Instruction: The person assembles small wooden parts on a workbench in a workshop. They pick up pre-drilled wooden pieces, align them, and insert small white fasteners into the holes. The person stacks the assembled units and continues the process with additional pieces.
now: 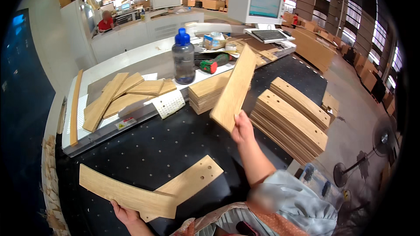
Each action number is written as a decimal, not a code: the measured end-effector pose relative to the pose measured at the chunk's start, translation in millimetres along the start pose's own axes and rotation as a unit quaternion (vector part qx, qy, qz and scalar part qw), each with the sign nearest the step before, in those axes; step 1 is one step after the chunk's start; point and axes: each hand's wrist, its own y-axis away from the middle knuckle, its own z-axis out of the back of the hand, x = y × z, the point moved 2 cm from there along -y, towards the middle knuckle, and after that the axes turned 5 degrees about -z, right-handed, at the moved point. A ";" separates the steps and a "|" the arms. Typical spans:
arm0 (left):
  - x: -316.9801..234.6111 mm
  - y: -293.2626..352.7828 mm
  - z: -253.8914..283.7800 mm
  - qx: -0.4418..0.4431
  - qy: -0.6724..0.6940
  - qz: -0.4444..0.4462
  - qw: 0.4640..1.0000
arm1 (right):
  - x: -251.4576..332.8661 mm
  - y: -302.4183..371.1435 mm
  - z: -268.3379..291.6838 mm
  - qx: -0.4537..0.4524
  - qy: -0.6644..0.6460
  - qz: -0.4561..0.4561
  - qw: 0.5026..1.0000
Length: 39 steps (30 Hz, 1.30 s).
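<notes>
My right hand (242,127) grips the lower end of a wooden board (237,88), which is raised and tilted above the black work surface. At the lower left, my left hand (126,215) is closed on the near edge of a slightly curved wooden board (127,192). That board crosses over another wooden board with drilled holes (192,177), hiding part of it. Just right of my right hand stands a stack of drilled boards (291,124), with a second stack (299,100) behind it. A further stack (208,91) is partly covered by the raised board.
Loose boards (127,94) lie piled on the white ledge at left. Beyond the surface are a blue-capped bottle (183,57), a green-and-red power tool (212,64), a monitor (262,2) and a keyboard (269,35). A fan (365,157) stands at right; a person in red (106,22) sits far back.
</notes>
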 end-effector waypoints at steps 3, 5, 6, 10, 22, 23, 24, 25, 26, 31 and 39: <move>7.6 8.8 -12.7 -0.001 -0.021 -0.001 1.000 | 24.1 56.9 -16.6 0.090 -0.149 -0.095 0.980; 7.0 1.8 -11.3 -0.021 -0.020 -0.008 1.000 | 44.0 85.5 -36.9 0.146 -0.150 -0.125 0.970; 10.7 5.1 -16.3 -0.032 -0.023 -0.012 0.999 | 45.6 97.4 -51.3 0.251 -0.199 -0.135 0.938; 9.5 23.9 -34.4 -0.087 -0.032 -0.023 0.995 | 28.6 125.2 -66.5 0.308 -0.259 -0.198 0.894; 5.1 19.9 -21.5 0.000 -0.046 0.020 0.999 | 9.9 163.5 -76.9 0.299 -0.336 -0.283 0.847; 5.2 20.5 -21.5 0.006 -0.040 0.019 0.999 | 6.9 161.5 -73.9 0.312 -0.335 -0.290 0.841; 4.8 19.7 -20.2 0.012 -0.035 0.018 0.999 | 4.2 160.4 -70.7 0.317 -0.329 -0.296 0.839; 2.1 13.8 -12.1 0.047 -0.041 0.022 0.998 | 1.4 160.2 -67.1 0.322 -0.324 -0.302 0.837; 1.9 7.9 -3.6 0.085 -0.045 0.032 0.995 | -0.6 159.7 -64.6 0.327 -0.315 -0.309 0.835; 6.1 -3.4 12.7 0.202 -0.041 0.076 0.976 | -8.7 162.3 -59.0 0.354 -0.306 -0.341 0.816; 9.1 1.3 11.1 0.251 -0.031 0.071 0.965 | -30.6 166.7 -69.0 0.369 -0.306 -0.424 0.768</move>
